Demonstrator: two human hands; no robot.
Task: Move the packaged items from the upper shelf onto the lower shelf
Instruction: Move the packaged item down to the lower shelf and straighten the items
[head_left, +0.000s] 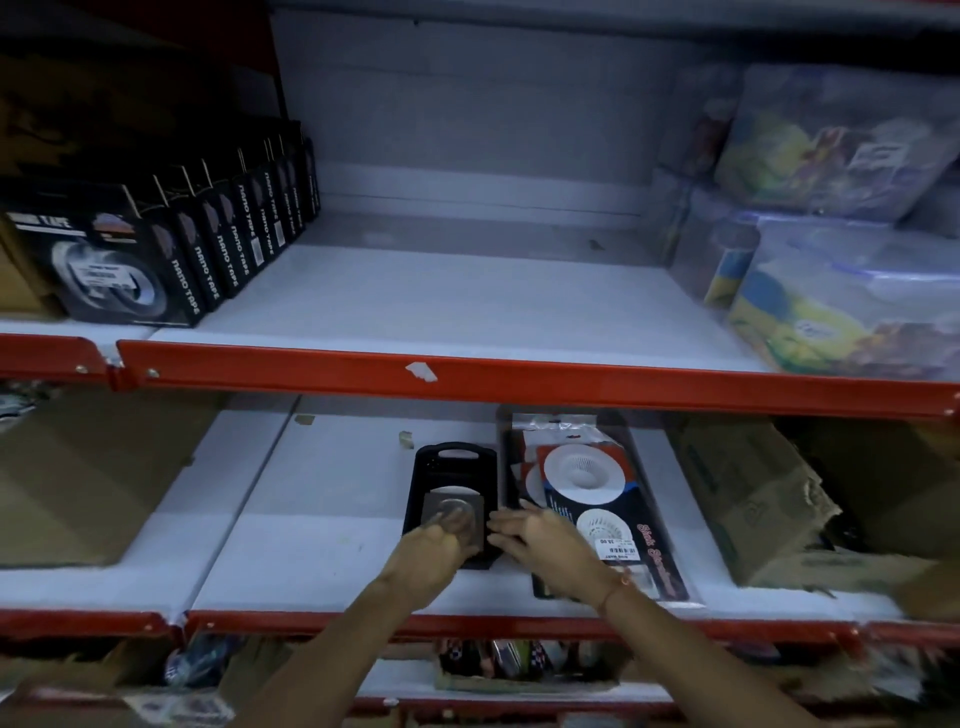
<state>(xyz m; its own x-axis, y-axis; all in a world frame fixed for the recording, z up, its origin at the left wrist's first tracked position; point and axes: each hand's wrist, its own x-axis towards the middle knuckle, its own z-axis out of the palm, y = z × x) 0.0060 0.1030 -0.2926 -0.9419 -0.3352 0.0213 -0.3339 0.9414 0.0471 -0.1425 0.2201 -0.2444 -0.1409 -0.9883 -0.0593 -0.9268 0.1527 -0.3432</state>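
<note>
A small black tray (441, 460) sits on the lower shelf (322, 525), holding a clear packet with a round metal strainer (453, 506). My left hand (428, 553) grips the near end of that packet inside the tray. To the right stands a larger black tray (506, 447) filled with packets of white sink strainers (587, 475). My right hand (540, 540) rests with fingers spread on the near end of those packets, next to the small tray. The upper shelf (441, 306) is bare in its middle.
Black nano tape boxes (156, 244) line the upper shelf's left side. Clear plastic containers (841, 291) fill its right side. Cardboard (88, 473) lies at the lower shelf's left, a torn carton (753, 493) at its right. Red rails (519, 376) edge each shelf.
</note>
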